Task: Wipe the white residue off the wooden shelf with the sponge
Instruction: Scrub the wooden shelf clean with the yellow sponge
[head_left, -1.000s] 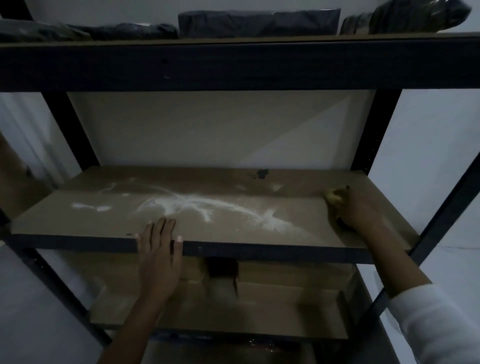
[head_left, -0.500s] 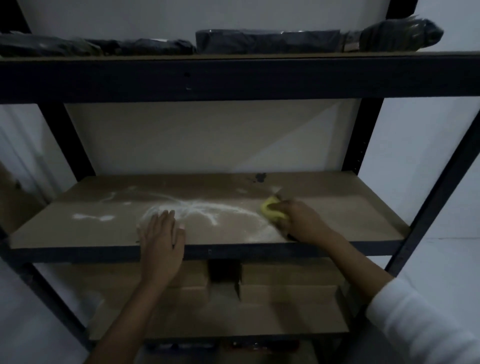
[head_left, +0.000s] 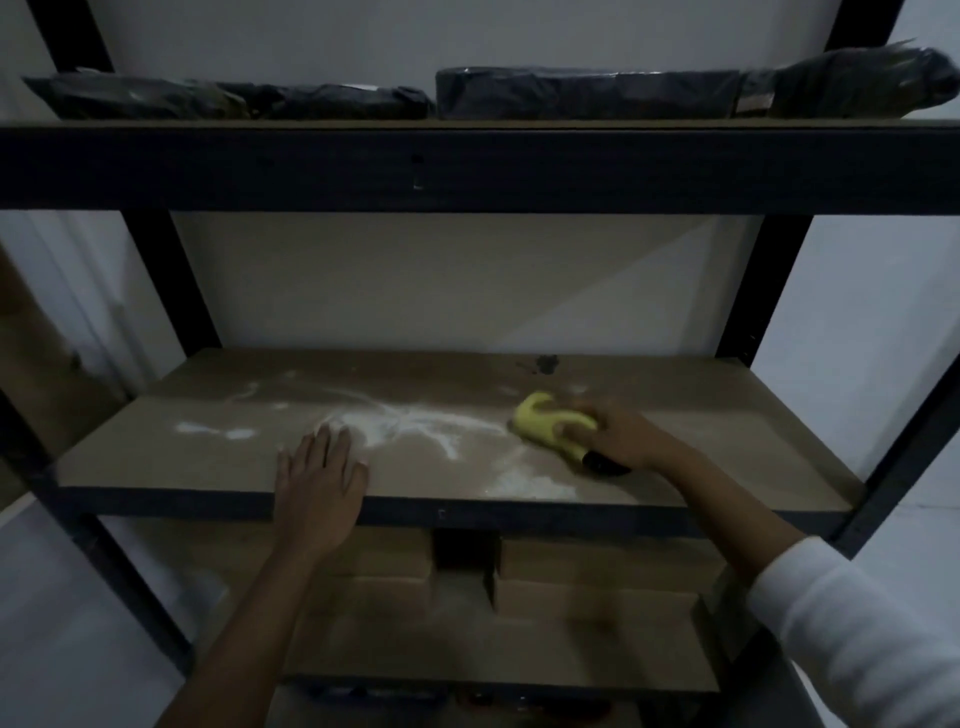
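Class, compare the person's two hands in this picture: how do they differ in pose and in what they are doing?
The left hand lies flat and empty, fingers spread, at the front edge of the wooden shelf; the right hand is curled around the yellow sponge. The left touches the edge of the white residue; the right presses the sponge at its other end. Both rest on the same shelf.

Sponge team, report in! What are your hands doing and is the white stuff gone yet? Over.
Right hand gripping sponge, pressed on shelf. Left hand flat on front edge, holding nothing. White residue not gone. Nothing in the way.
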